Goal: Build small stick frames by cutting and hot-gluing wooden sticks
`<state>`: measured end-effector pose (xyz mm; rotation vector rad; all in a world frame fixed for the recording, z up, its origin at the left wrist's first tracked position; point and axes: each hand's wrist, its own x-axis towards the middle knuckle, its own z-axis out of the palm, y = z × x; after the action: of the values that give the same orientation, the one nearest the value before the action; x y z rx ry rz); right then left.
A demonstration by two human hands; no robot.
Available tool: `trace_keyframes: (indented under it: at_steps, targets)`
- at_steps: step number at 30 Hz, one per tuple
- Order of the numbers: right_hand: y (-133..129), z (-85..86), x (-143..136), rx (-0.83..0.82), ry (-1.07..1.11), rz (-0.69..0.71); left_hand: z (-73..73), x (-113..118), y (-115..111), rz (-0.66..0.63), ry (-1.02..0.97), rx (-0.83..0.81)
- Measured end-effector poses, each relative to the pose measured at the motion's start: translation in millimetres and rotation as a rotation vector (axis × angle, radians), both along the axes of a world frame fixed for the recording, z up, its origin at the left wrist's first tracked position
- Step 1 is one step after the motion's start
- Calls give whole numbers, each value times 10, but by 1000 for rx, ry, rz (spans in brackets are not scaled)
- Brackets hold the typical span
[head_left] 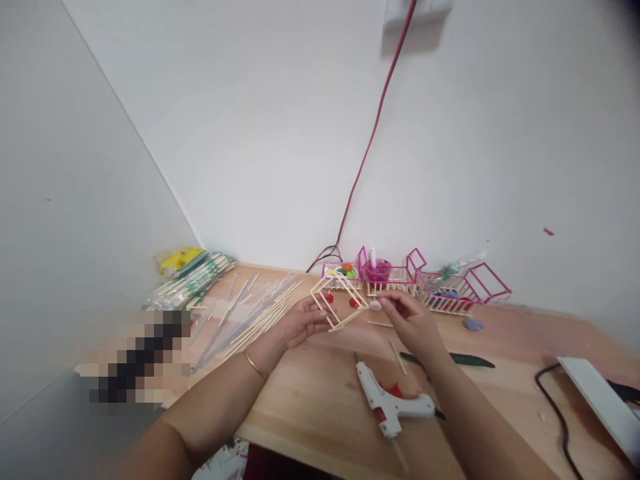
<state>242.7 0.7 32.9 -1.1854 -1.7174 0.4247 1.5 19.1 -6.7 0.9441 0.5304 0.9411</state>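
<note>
— Where do the arms come in?
— The left forearm (pixel 215 408) climbs from the bottom left of the view, a gold bangle (pixel 254 366) at its wrist; the right forearm (pixel 473 403) slants up from the bottom right.
— And the left hand (pixel 304 322)?
— Near the centre, reaching rightward, thumb above and fingers below, closed on the left side of a square of pale sticks (pixel 351 317). That piece is held tilted, just right of centre in the lower half.
— The right hand (pixel 409 321)?
— It points leftward, its thumb and forefinger pinched together on a small pale disc (pixel 375 305) beside the square's right corner. Whether the two pieces touch, I can't tell.
— Anything beneath?
— A white glue gun (pixel 387 405) lying on the wooden table (pixel 305 400), lower right of centre, nozzle toward the upper left.
</note>
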Motion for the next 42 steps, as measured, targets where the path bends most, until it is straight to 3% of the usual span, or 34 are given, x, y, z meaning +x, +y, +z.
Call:
trace_keyframes:
  at_steps: [5,10,16,23,27,29,42]
  targets:
    - [-28,-46,-115,43,-126,111,53,7,-46,77,48,14]
    - [-40,-63,-163,54,-223,176,86,-4,-54,65,114,-6]
    - [-23,-40,-70,-92,-219,259,89,-67,-3,35,165,36]
    - [-41,35,8,-269,-183,349,33,-148,137,312,255,-39]
    - [-15,-65,-14,-345,-145,382,73,-211,179,592,392,41]
    - [14,-135,-21,-362,-140,376,88,-242,200,664,464,85]
    - [68,-352,-67,-414,-206,342,61,-267,209,660,749,387]
